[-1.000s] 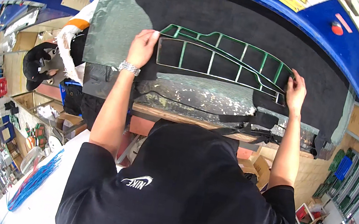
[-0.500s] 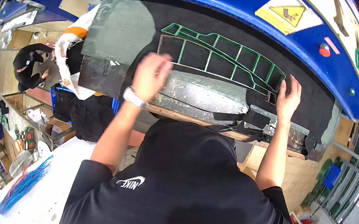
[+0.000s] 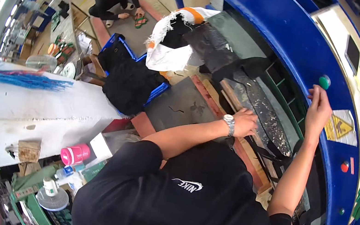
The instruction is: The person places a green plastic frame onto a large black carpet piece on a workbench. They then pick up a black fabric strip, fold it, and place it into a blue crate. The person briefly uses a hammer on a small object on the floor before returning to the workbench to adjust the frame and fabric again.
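Grip, right hand (image 3: 319,110): raised, fingers bent, tips right beside one green button (image 3: 324,82); can't tell if they touch it, or whether the fingers are together or apart. Grip, left hand (image 3: 245,122): fingers bent at the one wooden strip (image 3: 232,98) along the near edge of the tabletop; can't tell if clamped on it. One metal-band wristwatch (image 3: 229,125), left wrist.

One scuffed tabletop (image 3: 285,138) past the strip. One green metal frame (image 3: 281,82) lies on it, with several crossbars, partly hidden under one blue beam (image 3: 288,39) and by the right arm, so bar count not readable. Frame apart from both hands. Beam side also carries one red button (image 3: 344,166), one smaller green button (image 3: 341,211), one yellow warning label (image 3: 338,128).

Off to the left: one pink container (image 3: 75,154), then one white work surface (image 3: 40,112) with one bundle of blue strands (image 3: 31,79).

Farther: one blue crate (image 3: 158,94), black material (image 3: 131,82) heaped in it; one white sack (image 3: 167,60) with orange bands.

Farthest: one co-worker (image 3: 113,1), sitting low, one hand at a green-and-red item (image 3: 140,22).
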